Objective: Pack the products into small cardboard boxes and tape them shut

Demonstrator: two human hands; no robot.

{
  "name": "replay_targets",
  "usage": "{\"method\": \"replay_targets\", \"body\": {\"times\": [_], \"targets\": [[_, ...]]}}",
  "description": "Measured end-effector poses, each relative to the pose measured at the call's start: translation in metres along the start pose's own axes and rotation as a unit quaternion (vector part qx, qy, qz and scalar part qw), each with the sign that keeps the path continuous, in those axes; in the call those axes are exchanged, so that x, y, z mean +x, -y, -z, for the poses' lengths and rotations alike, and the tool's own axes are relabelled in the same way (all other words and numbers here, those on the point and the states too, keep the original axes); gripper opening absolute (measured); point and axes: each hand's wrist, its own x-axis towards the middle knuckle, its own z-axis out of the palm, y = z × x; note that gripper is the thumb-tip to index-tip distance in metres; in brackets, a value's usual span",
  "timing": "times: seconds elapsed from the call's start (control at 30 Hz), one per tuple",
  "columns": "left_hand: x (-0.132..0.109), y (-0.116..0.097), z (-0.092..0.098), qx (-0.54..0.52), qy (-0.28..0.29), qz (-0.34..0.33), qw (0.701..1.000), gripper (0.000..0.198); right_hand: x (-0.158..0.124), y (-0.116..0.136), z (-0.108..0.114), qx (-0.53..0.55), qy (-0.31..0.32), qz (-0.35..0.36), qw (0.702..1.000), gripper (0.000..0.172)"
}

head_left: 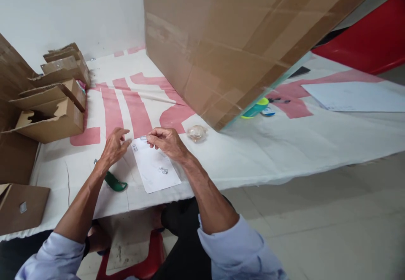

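Note:
My right hand (167, 142) hovers at the top edge of a white paper sheet (155, 172), thumb and fingers pinched together. Whatever it may hold is too small to name. Beside its fingertips lies a small dark-outlined rectangle (143, 138), drawn or loose, I cannot tell. A similar outline (135, 147) is at the sheet's left edge, and a small dark cluster (163, 170) is lower on the paper. My left hand (116, 147) is just left of the sheet, fingers apart, holding nothing visible. Below its wrist lies a green-handled tool (115, 183), partly hidden by my forearm.
A large cardboard box (221, 48) towers behind the paper. Near its corner lies a clear plastic-wrapped bundle (196, 133). Several small open cartons (60, 119) stand at left. A teal and yellow object (255, 109) and white papers (354, 96) lie at right.

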Motion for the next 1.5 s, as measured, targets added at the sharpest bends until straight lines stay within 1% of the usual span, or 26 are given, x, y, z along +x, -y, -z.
{"method": "replay_targets", "body": {"times": [0.03, 0.07, 0.13, 0.2, 0.23, 0.27, 0.33, 0.5, 0.6, 0.7, 0.8, 0.9, 0.97, 1.17, 1.37, 1.5], "targets": [[-0.003, -0.008, 0.003, -0.05, -0.003, 0.005, 0.999, 0.029, -0.001, 0.001, 0.0, -0.003, 0.009, 0.0, 1.0, 0.029], [-0.006, -0.017, 0.006, -0.101, 0.011, 0.013, 0.995, 0.03, -0.001, 0.002, -0.001, -0.007, 0.018, 0.0, 1.0, 0.029], [-0.012, -0.033, 0.01, -0.182, 0.073, 0.042, 0.98, 0.035, -0.002, 0.004, -0.002, -0.012, 0.035, 0.003, 0.999, 0.027], [-0.016, -0.044, 0.011, -0.221, 0.121, 0.066, 0.966, 0.038, -0.003, 0.006, -0.003, -0.014, 0.048, 0.005, 0.999, 0.024], [-0.017, -0.048, 0.011, -0.231, 0.129, 0.073, 0.961, 0.039, -0.004, 0.006, -0.003, -0.013, 0.054, 0.006, 0.998, 0.023], [-0.018, -0.05, 0.01, -0.241, 0.128, 0.078, 0.959, 0.04, -0.004, 0.006, -0.004, -0.009, 0.059, 0.005, 0.998, 0.022], [-0.019, -0.051, 0.008, -0.258, 0.104, 0.086, 0.957, 0.042, -0.005, 0.006, -0.005, 0.008, 0.063, 0.002, 0.998, 0.021], [-0.025, -0.052, 0.003, -0.283, 0.015, 0.103, 0.953, 0.044, -0.006, 0.005, -0.008, 0.047, 0.077, -0.001, 0.996, 0.024], [-0.029, -0.052, 0.001, -0.294, -0.003, 0.116, 0.949, 0.045, -0.007, 0.005, -0.01, 0.055, 0.084, 0.009, 0.995, 0.023], [-0.032, -0.051, 0.001, -0.307, 0.008, 0.122, 0.944, 0.043, -0.007, 0.007, -0.011, 0.055, 0.085, 0.021, 0.995, 0.022], [-0.031, -0.052, 0.006, -0.297, 0.04, 0.12, 0.947, 0.042, -0.008, 0.009, -0.011, 0.053, 0.088, 0.026, 0.994, 0.021], [-0.028, -0.055, 0.013, -0.282, 0.068, 0.109, 0.951, 0.044, -0.009, 0.01, -0.01, 0.055, 0.107, 0.022, 0.992, 0.019], [-0.026, -0.057, 0.017, -0.278, 0.076, 0.099, 0.953, 0.044, -0.009, 0.01, -0.01, 0.056, 0.12, 0.018, 0.991, 0.017], [-0.025, -0.057, 0.021, -0.26, 0.072, 0.054, 0.961, 0.033, -0.009, 0.01, -0.01, 0.067, 0.129, 0.009, 0.989, 0.018], [-0.027, -0.055, 0.024, -0.223, 0.06, 0.009, 0.973, 0.032, -0.009, 0.015, -0.008, 0.071, 0.142, 0.009, 0.987, 0.02], [-0.027, -0.057, 0.026, -0.192, 0.07, -0.015, 0.979, 0.031, -0.01, 0.017, -0.008, 0.077, 0.145, 0.003, 0.986, 0.021]]}}
